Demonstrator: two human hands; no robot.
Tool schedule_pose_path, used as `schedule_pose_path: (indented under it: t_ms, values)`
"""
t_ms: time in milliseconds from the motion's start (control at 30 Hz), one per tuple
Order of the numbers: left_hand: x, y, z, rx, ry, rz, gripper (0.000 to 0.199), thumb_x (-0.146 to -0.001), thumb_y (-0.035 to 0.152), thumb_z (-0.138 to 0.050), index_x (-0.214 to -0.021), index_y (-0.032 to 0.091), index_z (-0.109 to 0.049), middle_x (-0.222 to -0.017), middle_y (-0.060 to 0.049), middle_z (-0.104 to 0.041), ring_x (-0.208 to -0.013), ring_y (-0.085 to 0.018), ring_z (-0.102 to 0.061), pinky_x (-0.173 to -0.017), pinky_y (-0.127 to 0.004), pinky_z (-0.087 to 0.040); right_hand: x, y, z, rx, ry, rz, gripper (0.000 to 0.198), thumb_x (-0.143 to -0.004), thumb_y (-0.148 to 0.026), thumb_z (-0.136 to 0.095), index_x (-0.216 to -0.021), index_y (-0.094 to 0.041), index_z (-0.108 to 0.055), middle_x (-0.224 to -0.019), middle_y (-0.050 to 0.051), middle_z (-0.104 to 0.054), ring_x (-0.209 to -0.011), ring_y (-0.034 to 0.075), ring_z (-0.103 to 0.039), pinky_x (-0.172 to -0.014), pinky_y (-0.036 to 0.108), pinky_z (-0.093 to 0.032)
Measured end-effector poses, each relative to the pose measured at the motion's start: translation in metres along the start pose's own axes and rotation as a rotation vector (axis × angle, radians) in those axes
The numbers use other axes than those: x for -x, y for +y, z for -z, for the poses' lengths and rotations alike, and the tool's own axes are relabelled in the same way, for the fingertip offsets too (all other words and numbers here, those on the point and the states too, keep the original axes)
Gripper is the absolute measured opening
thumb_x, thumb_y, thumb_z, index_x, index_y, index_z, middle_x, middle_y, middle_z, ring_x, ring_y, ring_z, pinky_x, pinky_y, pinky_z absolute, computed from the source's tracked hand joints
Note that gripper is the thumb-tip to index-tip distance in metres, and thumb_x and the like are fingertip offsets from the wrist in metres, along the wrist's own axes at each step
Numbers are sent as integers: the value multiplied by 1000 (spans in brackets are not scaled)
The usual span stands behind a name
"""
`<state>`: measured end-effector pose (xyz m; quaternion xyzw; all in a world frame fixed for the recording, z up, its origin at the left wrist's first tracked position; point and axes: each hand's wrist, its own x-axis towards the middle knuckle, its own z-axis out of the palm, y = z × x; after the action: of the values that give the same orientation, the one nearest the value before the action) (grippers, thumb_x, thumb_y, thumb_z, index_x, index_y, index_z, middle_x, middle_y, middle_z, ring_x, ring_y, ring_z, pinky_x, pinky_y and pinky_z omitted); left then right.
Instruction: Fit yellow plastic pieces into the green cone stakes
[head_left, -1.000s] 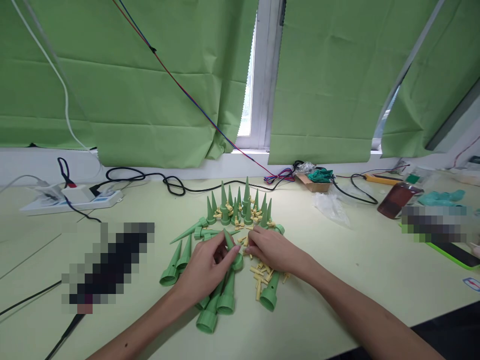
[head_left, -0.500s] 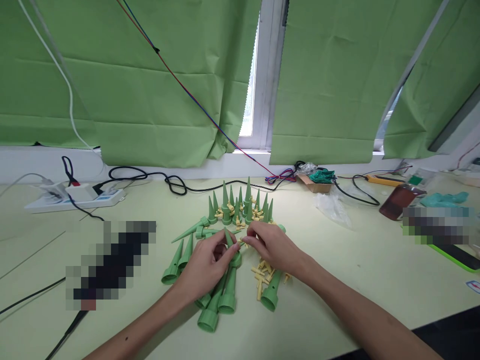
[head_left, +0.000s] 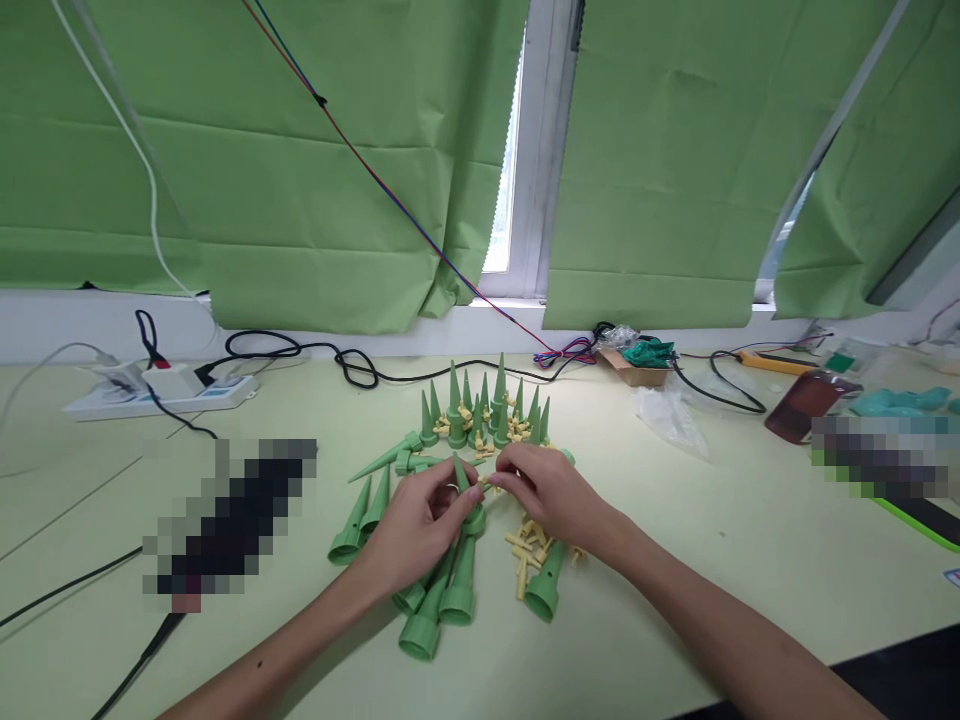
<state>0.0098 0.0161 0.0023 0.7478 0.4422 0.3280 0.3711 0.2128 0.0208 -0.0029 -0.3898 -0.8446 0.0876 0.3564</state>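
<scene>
Green plastic fills a pale table (head_left: 600,640), where a person's left hand (head_left: 409,520) is closed around a tilted green cone (head_left: 460,474), at the middle of the scene. Just to its right, the thumb and fingers of the right hand (head_left: 555,488) pinch a small yellow fitting (head_left: 482,482) against or beside the cone's side; whether it has gone in is too small to tell. The hands are near each other, fingertips almost meeting. On the far side, a cluster of upright cones (head_left: 500,400) with yellow pieces (head_left: 517,430) among them looks like the finished share. Left to handle, it seems, are the cones lying to the left and near (head_left: 420,630), one near right (head_left: 544,592), and a pile of loose yellow fittings (head_left: 521,578) beside it.
</scene>
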Motion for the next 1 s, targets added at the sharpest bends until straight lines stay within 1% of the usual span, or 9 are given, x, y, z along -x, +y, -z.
schedule_pose_path:
  t_ms: [200, 400, 533, 733, 900, 1000]
  values:
    - [1, 2, -1, 73, -10, 26, 28, -91, 47, -54, -93, 19, -59, -50, 7, -46, -46, -11, -42, -45, -21, -32, 0, 1, 0, 13, 2, 17, 21, -102, -28, -45, -84, -20, -52, -78, 1, -59, -70, 15, -54, -64, 25, -38]
    - [0, 1, -1, 78, -6, 28, 30, -91, 49, -54, -89, 19, -60, -48, 6, -47, -45, -11, -43, -44, -21, -33, 1, 3, -4, -14, -6, 61, 19, -103, -28, -44, -89, -20, -55, -85, 4, -63, -78, 16, -58, -70, 26, -42]
    - [0, 1, -1, 92, -10, 39, 30, -91, 49, -55, -91, 19, -60, -48, 6, -47, -45, -11, -44, -44, -20, -33, 2, 2, -4, -25, -13, 68, 17, -103, -26, -44, -91, -20, -56, -87, 4, -63, -79, 16, -58, -71, 26, -43]
    - [1, 4, 0, 72, -10, 46, 31, -90, 49, -56, -87, 19, -60, -47, 5, -49, -44, -12, -45, -43, -21, -33, 1, 1, -2, -25, -14, 79, 17, -102, -25, -44, -93, -20, -57, -89, 4, -64, -80, 17, -59, -71, 26, -44]
    - [0, 5, 1, 115, -5, 46, 32, -90, 50, -56, -85, 19, -60, -47, 5, -50, -42, -11, -45, -42, -20, -33, 1, 0, -1, -38, -19, 86, 16, -102, -20, -43, -101, -20, -59, -93, 6, -66, -84, 18, -61, -74, 28, -46]
    - [-1, 5, 2, 164, 8, 47, 32, -89, 50, -58, -84, 19, -60, -48, 6, -48, -41, -9, -44, -40, -20, -31, 1, -1, 1, -51, -9, 100, 19, -101, -18, -42, -109, -20, -59, -97, 7, -66, -87, 19, -61, -75, 29, -47]
